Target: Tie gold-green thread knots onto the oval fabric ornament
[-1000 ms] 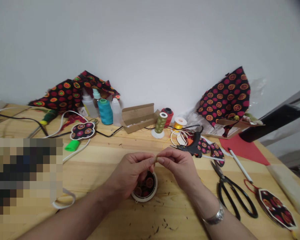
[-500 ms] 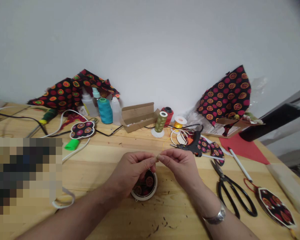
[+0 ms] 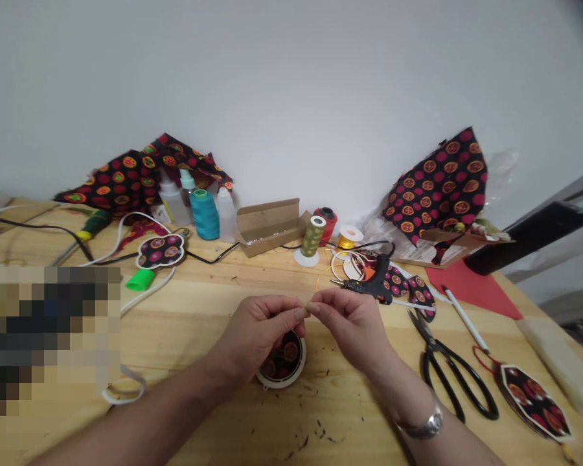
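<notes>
My left hand (image 3: 267, 330) and my right hand (image 3: 347, 320) meet at the fingertips above the table, each in a pinch. Whatever lies between the fingers is too small to make out. Partly covered by my left hand, a round white-rimmed piece with dark patterned fabric (image 3: 289, 362) rests on the wood below. A black glue gun (image 3: 369, 281) lies just beyond my right hand. To the right of that hand are large black-handled scissors (image 3: 437, 349), blades partly apart.
Thread spools (image 3: 313, 236), a cardboard box (image 3: 269, 230) and bottles (image 3: 227, 217) line the wall. Patterned cloth (image 3: 442, 175) stands at the back right. A flower-shaped piece (image 3: 160, 251) sits left, an elongated fabric piece (image 3: 534, 401) right. Dark scraps (image 3: 311, 437) litter the front.
Both hands stay together in nearly the same place, with only a tiny shift of the fingers. Nothing else has visibly moved.
</notes>
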A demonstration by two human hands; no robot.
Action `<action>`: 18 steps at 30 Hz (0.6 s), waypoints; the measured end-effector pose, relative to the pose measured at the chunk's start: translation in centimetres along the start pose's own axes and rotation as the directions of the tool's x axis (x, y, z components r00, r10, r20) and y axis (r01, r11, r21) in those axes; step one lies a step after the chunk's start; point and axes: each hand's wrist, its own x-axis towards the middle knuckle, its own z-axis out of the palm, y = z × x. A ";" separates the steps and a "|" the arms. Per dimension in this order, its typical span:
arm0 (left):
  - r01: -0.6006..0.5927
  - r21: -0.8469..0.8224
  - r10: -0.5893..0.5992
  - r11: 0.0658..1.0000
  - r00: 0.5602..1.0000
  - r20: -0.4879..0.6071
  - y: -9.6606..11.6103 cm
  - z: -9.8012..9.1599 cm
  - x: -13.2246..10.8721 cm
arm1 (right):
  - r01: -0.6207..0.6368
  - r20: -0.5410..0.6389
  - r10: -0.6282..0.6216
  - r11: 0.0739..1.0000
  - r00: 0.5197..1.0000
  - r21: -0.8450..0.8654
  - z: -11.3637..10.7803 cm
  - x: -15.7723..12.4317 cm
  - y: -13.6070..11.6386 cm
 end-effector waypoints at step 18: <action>-0.010 -0.005 0.010 1.000 1.000 0.013 0.1 0.0 0.0 | 0.179 0.017 -0.178 0.982 0.984 -0.057 0.2 0.1 1.1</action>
